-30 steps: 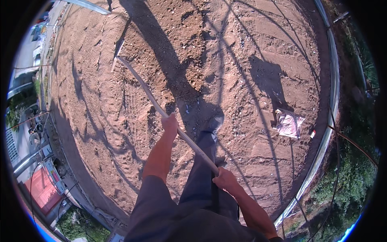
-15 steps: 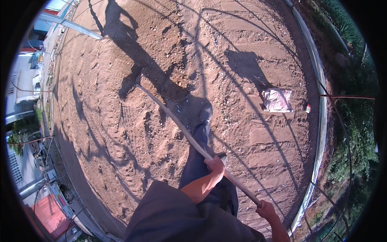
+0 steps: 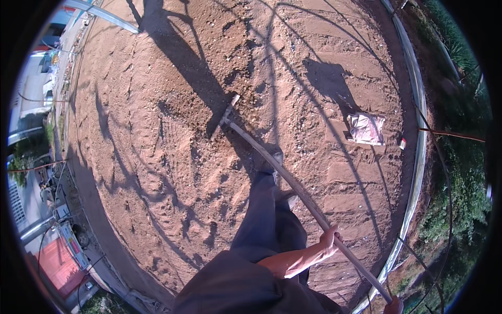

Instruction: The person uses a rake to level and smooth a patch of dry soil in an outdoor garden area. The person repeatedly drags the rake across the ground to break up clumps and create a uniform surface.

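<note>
Across the soil slants a long-handled rake [image 3: 285, 175], its narrow crosswise head [image 3: 228, 112] at or just above loose, stony earth ahead of my feet; I cannot make out any teeth. My left hand [image 3: 329, 238] is closed round the middle of the wooden handle, that arm reaching across my body. Near the handle's end, at the lower right edge, my right hand [image 3: 394, 305] grips too, partly cut off by the picture's rim. My legs in dark trousers [image 3: 256, 209] stand beside the handle.
A pale folded sack [image 3: 366, 129] lies on the ground to the right, a small red-and-white packet [image 3: 402, 143] beside it. A pale curved border [image 3: 417, 104] separates soil from greenery. A metal post [image 3: 107, 17] stands far left. Shadows of bars cross the ground.
The rake's handle has slid back toward the lower right, both hands travelling with it. Its head now shows nearer my feet, clear of the shadow where its tip was.
</note>
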`<state>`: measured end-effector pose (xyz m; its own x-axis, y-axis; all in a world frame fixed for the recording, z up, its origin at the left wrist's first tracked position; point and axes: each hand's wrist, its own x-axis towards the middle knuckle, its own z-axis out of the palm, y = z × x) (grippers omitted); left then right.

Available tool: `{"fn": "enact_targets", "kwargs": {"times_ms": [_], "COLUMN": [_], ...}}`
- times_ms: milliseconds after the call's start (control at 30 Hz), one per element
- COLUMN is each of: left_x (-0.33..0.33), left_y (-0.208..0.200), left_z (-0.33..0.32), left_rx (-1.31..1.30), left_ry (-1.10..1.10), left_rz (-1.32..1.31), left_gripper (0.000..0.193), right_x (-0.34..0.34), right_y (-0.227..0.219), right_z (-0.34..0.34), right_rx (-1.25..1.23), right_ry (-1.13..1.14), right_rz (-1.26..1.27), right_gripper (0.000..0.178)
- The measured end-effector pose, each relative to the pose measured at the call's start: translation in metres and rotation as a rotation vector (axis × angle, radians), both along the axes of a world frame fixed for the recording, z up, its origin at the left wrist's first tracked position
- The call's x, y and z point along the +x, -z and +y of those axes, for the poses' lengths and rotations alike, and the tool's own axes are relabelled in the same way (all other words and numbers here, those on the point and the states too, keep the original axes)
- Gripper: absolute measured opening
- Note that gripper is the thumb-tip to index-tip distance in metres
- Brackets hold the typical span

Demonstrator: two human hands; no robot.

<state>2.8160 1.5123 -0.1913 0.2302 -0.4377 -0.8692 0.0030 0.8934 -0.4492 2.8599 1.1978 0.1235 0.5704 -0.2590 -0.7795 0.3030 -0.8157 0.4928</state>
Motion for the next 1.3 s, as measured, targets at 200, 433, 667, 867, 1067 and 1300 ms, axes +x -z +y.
{"fn": "enact_targets", "kwargs": {"times_ms": [200,433,667,867,1067,1300], "left_x": [0.002,-0.067,-0.070,-0.116,-0.098,-0.116], "left_y": [0.040,0.143,0.142,0.146,0.129,0.137], "left_z": [0.063,0.311,0.423,0.466,0.277,-0.056], "left_rx": [0.174,0.525,0.743,1.098,0.995,0.912], "left_ry": [-0.266,-0.198,-0.137,0.266,0.185,0.403], "left_rz": [-0.112,0.242,0.339,0.550,0.579,0.666], "left_gripper": [0.028,0.031,0.031,0.022,0.021,0.031], "right_x": [0.068,0.013,-0.012,-0.053,-0.066,-0.111], "right_y": [0.071,0.225,0.280,0.275,0.261,0.169], "right_z": [0.017,0.256,0.368,0.453,0.275,-0.008], "right_rx": [0.227,0.381,0.572,0.720,0.644,0.416], "right_ry": [-0.104,-0.084,0.005,0.149,0.073,0.083], "right_rz": [-0.094,0.091,0.300,0.546,0.431,0.069], "right_gripper": [0.016,0.016,0.023,0.033,0.031,0.017]}}
